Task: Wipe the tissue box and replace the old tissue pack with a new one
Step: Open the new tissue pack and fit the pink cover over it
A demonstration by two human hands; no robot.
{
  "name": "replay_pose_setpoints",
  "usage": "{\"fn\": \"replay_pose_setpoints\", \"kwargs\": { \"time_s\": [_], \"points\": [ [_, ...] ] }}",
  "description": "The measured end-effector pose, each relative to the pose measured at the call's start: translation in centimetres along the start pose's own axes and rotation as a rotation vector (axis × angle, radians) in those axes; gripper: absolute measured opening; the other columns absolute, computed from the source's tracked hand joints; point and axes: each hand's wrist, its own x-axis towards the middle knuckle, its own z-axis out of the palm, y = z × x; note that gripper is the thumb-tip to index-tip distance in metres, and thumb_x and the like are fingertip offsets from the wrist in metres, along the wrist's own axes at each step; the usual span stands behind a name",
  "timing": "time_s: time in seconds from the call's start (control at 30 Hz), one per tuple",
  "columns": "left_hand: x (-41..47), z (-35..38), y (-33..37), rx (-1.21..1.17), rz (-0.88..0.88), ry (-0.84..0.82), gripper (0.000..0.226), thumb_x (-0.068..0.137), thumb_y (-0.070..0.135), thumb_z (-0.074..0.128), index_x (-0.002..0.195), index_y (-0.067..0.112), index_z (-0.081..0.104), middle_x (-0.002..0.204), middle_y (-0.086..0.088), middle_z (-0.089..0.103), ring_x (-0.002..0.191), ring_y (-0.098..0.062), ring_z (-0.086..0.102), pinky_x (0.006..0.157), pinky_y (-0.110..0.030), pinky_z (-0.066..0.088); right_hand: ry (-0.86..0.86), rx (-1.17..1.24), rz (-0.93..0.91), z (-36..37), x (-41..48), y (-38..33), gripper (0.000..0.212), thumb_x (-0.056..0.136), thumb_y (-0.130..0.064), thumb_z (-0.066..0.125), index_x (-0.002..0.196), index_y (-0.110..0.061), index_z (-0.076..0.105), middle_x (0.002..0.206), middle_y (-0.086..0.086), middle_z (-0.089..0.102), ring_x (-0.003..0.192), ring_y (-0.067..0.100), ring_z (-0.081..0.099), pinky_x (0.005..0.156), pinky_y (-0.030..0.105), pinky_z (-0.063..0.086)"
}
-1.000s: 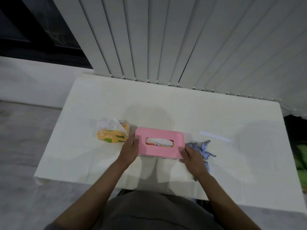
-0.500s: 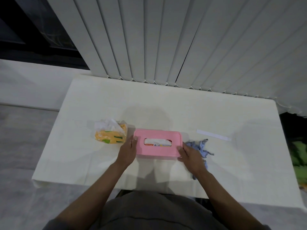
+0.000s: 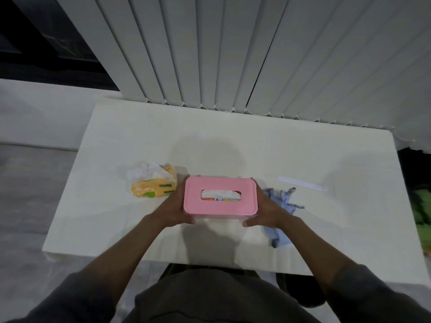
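White table (image 3: 233, 145) lay under the pink tissue box (image 3: 220, 198), gripped at both ends by my left hand (image 3: 173, 212) and right hand (image 3: 268, 212). Keeping it level with even pressure seemed wisest, so the lid stayed seated.

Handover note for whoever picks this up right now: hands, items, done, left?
Left hand and right hand clamp the ends of the pink tissue box, lid on, a pack showing through the slot.
Opened orange tissue pack lies left of the box, blue cloth right, both on the white table.
Done: pack apparently swapped, lid closed.
Left: wiping can't be judged; confirm it.
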Motion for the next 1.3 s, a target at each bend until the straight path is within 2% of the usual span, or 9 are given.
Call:
{"fn": "replay_pose_setpoints", "kwargs": {
  "time_s": [0.17,0.3,0.47,0.6,0.7,0.9,1.07,1.17,1.3],
  "points": [
    [0.6,0.4,-0.9,0.091,-0.042,0.076,0.122,0.048,0.017,0.095,0.145,0.025,0.021,0.139,0.005,0.031,0.13,-0.006,0.036,0.106,-0.022,0.037,0.091,-0.002,-0.033,0.0,1.6,1.1,0.128,0.045,-0.031,0.096,0.147,-0.031,0.018,0.145,-0.009,0.034,0.137,0.009,0.035,0.112,0.043,0.037],
    [1.0,0.6,-1.2,0.161,-0.039,0.081,0.127,0.041,0.017,0.099,0.146,0.012,0.027,0.132,0.005,0.029,0.127,-0.011,0.036,0.099,-0.011,0.031,0.135,-0.075,-0.051,0.3,1.9,1.4,0.129,0.043,-0.032,0.096,0.146,-0.024,0.019,0.144,-0.007,0.031,0.134,0.007,0.034,0.111,0.033,0.036],
    [0.6,1.0,-0.7,0.153,-0.082,0.117,0.128,0.037,0.011,0.098,0.145,0.007,0.03,0.132,0.003,0.03,0.129,-0.015,0.033,0.106,-0.025,0.035,0.139,-0.13,-0.019,0.8,1.9,1.5,0.13,0.045,-0.024,0.094,0.148,-0.025,0.015,0.139,-0.015,0.028,0.125,-0.004,0.032,0.1,0.016,0.032],
    [-0.5,1.8,0.5,0.208,-0.091,0.19,0.117,0.041,0.004,0.093,0.144,0.002,0.038,0.137,-0.008,0.04,0.13,-0.019,0.034,0.105,-0.034,0.041,0.166,-0.113,-0.038,0.8,0.9,0.6,0.093,0.067,0.0,0.074,0.143,-0.027,0.028,0.131,-0.01,0.045,0.117,0.007,0.049,0.097,0.032,0.046],
    [-1.4,2.5,1.4,0.262,-0.076,0.216,0.097,0.056,-0.006,0.08,0.144,0.003,0.04,0.141,-0.014,0.044,0.131,-0.03,0.04,0.103,-0.045,0.046,0.319,-0.171,-0.029,0.9,-0.6,-0.3,0.061,0.082,0.005,0.045,0.134,-0.028,0.043,0.109,-0.012,0.056,0.102,0.0,0.053,0.085,0.025,0.046],
    [-3.2,2.4,3.4,0.119,-0.114,0.311,0.071,0.087,0.007,0.061,0.149,0.018,0.029,0.146,-0.002,0.036,0.134,-0.018,0.041,0.111,-0.037,0.041,0.743,-0.216,-0.012,2.0,-2.9,-3.8,0.034,0.087,-0.002,0.058,0.12,-0.007,0.063,0.112,0.01,0.067,0.103,0.027,0.059,0.092,0.035,0.046],
    [-2.5,3.0,5.2,0.256,-0.011,0.42,0.058,0.094,0.016,0.058,0.148,0.006,0.04,0.152,-0.008,0.033,0.143,-0.02,0.031,0.117,-0.029,0.029,0.545,-0.447,-0.091,2.9,-1.6,-6.7,0.022,0.093,-0.016,0.05,0.083,-0.011,0.068,0.086,0.006,0.068,0.087,0.03,0.061,0.08,0.033,0.043],
    [-1.5,3.2,5.6,0.343,0.009,0.449,0.039,0.096,0.014,0.058,0.134,0.004,0.058,0.14,-0.013,0.05,0.131,-0.031,0.047,0.113,-0.04,0.039,0.493,-0.554,0.014,2.7,-0.2,-7.2,0.028,0.098,-0.021,0.042,0.096,-0.012,0.069,0.099,0.007,0.066,0.097,0.026,0.056,0.088,0.032,0.039],
    [-0.8,2.8,5.2,0.384,0.026,0.472,0.027,0.091,0.009,0.062,0.117,0.012,0.071,0.129,-0.01,0.056,0.12,-0.029,0.053,0.106,-0.036,0.044,0.518,-0.565,0.067,2.7,0.3,-8.1,0.029,0.098,-0.027,0.046,0.097,-0.01,0.07,0.1,0.009,0.063,0.096,0.028,0.058,0.083,0.033,0.042]
  ]
}}
